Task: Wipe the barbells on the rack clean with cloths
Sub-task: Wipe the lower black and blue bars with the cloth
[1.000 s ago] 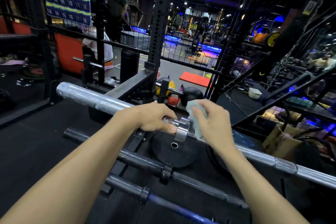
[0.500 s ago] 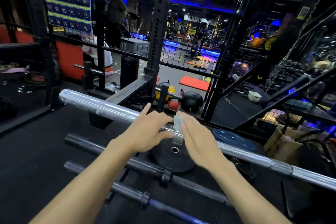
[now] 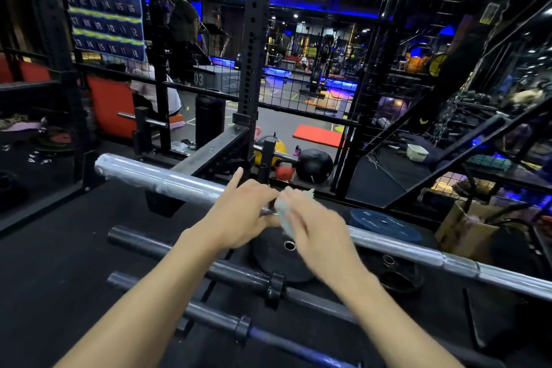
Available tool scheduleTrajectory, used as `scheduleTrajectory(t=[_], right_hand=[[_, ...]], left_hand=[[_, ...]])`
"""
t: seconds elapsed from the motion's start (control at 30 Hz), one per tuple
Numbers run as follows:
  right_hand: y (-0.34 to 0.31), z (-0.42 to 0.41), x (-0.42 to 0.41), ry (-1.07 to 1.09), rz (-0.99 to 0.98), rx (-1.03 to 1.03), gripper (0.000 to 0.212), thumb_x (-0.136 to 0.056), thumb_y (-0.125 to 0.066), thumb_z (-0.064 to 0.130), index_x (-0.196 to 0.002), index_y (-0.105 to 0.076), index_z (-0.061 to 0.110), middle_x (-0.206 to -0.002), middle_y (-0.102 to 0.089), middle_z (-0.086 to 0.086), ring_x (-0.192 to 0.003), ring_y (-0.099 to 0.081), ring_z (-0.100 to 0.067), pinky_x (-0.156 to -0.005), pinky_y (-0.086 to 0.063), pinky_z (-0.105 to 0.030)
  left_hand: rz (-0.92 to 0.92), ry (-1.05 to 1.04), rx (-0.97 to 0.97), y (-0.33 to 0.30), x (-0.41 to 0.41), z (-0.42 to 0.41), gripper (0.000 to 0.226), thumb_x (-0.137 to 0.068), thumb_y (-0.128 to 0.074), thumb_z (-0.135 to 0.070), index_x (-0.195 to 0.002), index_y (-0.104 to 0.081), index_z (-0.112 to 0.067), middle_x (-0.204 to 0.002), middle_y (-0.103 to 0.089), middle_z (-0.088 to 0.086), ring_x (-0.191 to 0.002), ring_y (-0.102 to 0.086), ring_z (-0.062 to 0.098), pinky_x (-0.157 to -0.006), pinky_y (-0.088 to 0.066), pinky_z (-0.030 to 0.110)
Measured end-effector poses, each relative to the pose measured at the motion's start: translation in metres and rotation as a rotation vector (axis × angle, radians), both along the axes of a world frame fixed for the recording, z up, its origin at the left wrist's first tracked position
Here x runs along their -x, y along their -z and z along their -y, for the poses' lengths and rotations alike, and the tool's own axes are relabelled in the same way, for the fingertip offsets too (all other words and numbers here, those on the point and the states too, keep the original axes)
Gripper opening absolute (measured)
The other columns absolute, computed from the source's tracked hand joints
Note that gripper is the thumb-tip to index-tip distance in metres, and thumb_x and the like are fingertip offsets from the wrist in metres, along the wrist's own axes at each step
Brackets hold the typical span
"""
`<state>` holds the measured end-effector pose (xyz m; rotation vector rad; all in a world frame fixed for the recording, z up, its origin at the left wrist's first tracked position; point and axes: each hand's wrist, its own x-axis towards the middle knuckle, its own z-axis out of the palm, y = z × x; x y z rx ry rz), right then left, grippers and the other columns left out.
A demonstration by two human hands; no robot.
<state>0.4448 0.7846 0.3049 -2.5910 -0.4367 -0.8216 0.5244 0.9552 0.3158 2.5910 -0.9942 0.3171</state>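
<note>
Silver barbell [image 3: 167, 178]: bright metal; smooth, glossy sleeve, rougher-looking shaft past the cloth [image 3: 286, 213].
Cloth: pale, soft, crumpled fabric.
Two dark barbells [image 3: 245, 275] below the silver barbell: dark metal, dull sheen.
Weight plate [image 3: 280, 263] beneath: matt black, metal-ringed hole.

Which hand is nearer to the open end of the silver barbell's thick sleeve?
Left. The left hand rests on the silver barbell where its thick sleeve ends; the right hand, holding the pale cloth, is further along the thin shaft.
</note>
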Motion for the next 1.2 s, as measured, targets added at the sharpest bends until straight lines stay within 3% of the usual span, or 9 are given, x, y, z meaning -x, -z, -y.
scheduleTrajectory(t=[0.17,0.37,0.47,0.57,0.7,0.83,1.0,1.1,1.2], right_hand=[[-0.037,0.031,-0.025,0.238,-0.162,-0.445,0.037,-0.100,-0.049,0.022,-0.064,-0.048,0.016,-0.058,-0.047,0.005,-0.054,-0.039,-0.007,-0.055,-0.032,-0.028],[-0.025,0.055,-0.012,0.238,-0.122,-0.614,0.024,-0.105,-0.048,0.023,-0.099,-0.072,0.021,-0.090,-0.072,0.012,-0.084,-0.063,-0.005,-0.078,-0.048,-0.031],[-0.020,0.031,-0.002,0.069,-0.080,-0.470,0.029,-0.107,-0.049,0.027,-0.125,-0.071,0.031,-0.119,-0.067,0.028,-0.110,-0.057,0.017,-0.096,-0.044,-0.010],[0.004,0.009,0.002,-0.072,-0.090,-0.010,0.046,-0.109,-0.037,0.037,-0.150,-0.050,0.020,-0.148,-0.049,0.015,-0.140,-0.040,-0.001,-0.118,-0.024,-0.014],[-0.020,0.010,-0.033,0.128,-0.322,0.239,0.013,-0.102,-0.040,0.015,-0.109,-0.048,0.021,-0.098,-0.053,0.002,-0.088,-0.052,-0.030,-0.072,-0.046,-0.040],[-0.039,0.020,-0.057,0.206,-0.488,-0.445,0.032,-0.096,-0.046,0.029,-0.075,-0.064,0.013,-0.061,-0.063,-0.003,-0.054,-0.057,-0.027,-0.054,-0.045,-0.033],[-0.043,0.049,-0.043,0.188,-0.176,-1.030,0.014,-0.100,-0.059,0.028,-0.104,-0.060,0.015,-0.096,-0.071,-0.010,-0.071,-0.068,-0.023,-0.056,-0.055,-0.035],[-0.043,0.043,-0.041,0.140,-0.313,-0.837,0.018,-0.102,-0.055,0.033,-0.112,-0.051,0.018,-0.102,-0.062,0.001,-0.076,-0.060,-0.011,-0.055,-0.049,-0.026],[-0.025,0.018,-0.029,0.012,-0.406,-0.299,0.019,-0.107,-0.040,0.034,-0.113,-0.056,0.027,-0.111,-0.064,0.004,-0.097,-0.065,-0.020,-0.087,-0.052,-0.042]], left_hand=[[0.018,0.019,-0.033,-0.014,0.001,-0.002,0.049,-0.092,-0.067,-0.051,-0.136,-0.056,-0.031,-0.118,-0.057,-0.014,-0.132,-0.035,0.011,-0.126,0.012,0.038],[-0.161,0.125,-0.365,-0.036,-0.022,0.008,0.063,-0.098,-0.057,-0.052,-0.151,-0.044,-0.019,-0.147,-0.050,0.003,-0.151,-0.018,0.022,-0.125,0.010,0.051],[-0.174,0.134,-0.299,-0.028,-0.024,0.006,0.045,-0.099,-0.057,-0.051,-0.135,-0.054,-0.025,-0.124,-0.059,-0.003,-0.139,-0.035,0.017,-0.126,0.006,0.050],[-0.024,0.089,-0.221,-0.013,-0.018,0.003,0.023,-0.097,-0.060,-0.048,-0.105,-0.052,-0.028,-0.103,-0.055,-0.008,-0.126,-0.043,0.013,-0.127,0.002,0.046],[0.095,0.056,-0.095,-0.001,-0.006,0.002,0.033,-0.095,-0.061,-0.052,-0.123,-0.056,-0.035,-0.112,-0.060,-0.011,-0.130,-0.040,0.008,-0.126,0.012,0.039],[0.259,0.050,0.016,0.012,0.005,0.000,0.056,-0.087,-0.072,-0.050,-0.137,-0.059,-0.029,-0.114,-0.065,-0.013,-0.122,-0.050,0.011,-0.126,0.011,0.037],[0.348,0.013,0.104,0.027,0.007,-0.003,0.054,-0.074,-0.087,-0.041,-0.121,-0.068,-0.024,-0.106,-0.071,-0.013,-0.109,-0.058,0.018,-0.125,-0.003,0.041],[0.359,0.004,0.162,0.028,0.010,0.001,0.053,-0.068,-0.090,-0.037,-0.115,-0.068,-0.025,-0.103,-0.070,-0.017,-0.105,-0.057,0.015,-0.126,-0.008,0.042],[0.351,-0.015,0.201,0.032,0.012,0.005,0.053,-0.065,-0.093,-0.032,-0.111,-0.068,-0.026,-0.100,-0.068,-0.021,-0.101,-0.055,0.013,-0.126,-0.012,0.041]])
